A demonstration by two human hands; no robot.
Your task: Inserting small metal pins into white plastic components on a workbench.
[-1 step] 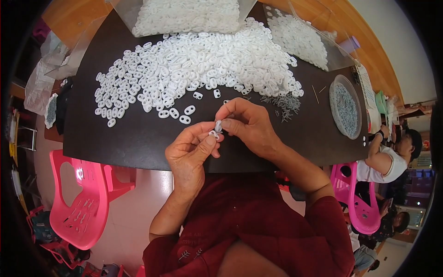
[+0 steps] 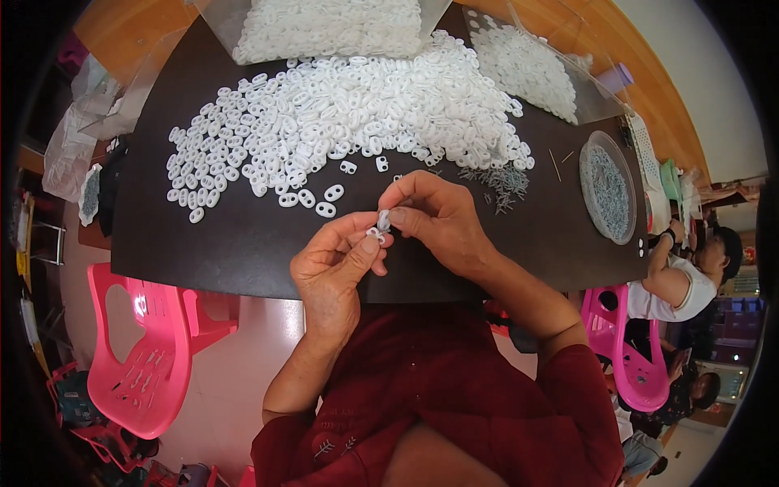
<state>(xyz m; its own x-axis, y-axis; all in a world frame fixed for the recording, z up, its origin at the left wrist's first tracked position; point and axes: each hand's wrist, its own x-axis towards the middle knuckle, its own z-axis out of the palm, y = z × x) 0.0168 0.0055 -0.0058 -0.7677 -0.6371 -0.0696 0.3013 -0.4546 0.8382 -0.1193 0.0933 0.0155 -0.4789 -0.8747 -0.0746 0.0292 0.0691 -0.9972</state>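
Above the near edge of the dark table [image 2: 243,260], my two hands meet with their fingertips together. Between thumb and fingers, my left hand [image 2: 331,268] pinches a small white two-hole plastic piece [image 2: 376,235]. My right hand [image 2: 442,223] is closed on another white plastic piece [image 2: 384,220], held on edge right against the first. Fingers partly cover both, so I cannot tell whether they are joined. Just beyond my hands lie a few loose oval two-hole pieces [image 2: 325,210], in front of a large heap [image 2: 349,114] of the same kind.
Small grey screws [image 2: 507,185] are piled right of the heap, with more in a round clear tub [image 2: 586,183]. Clear containers of white pieces [image 2: 324,32] stand at the back. Two thin sticks [image 2: 554,165] lie near the tub. Pink chairs [image 2: 146,349] flank me; a person [image 2: 673,280] sits at right.
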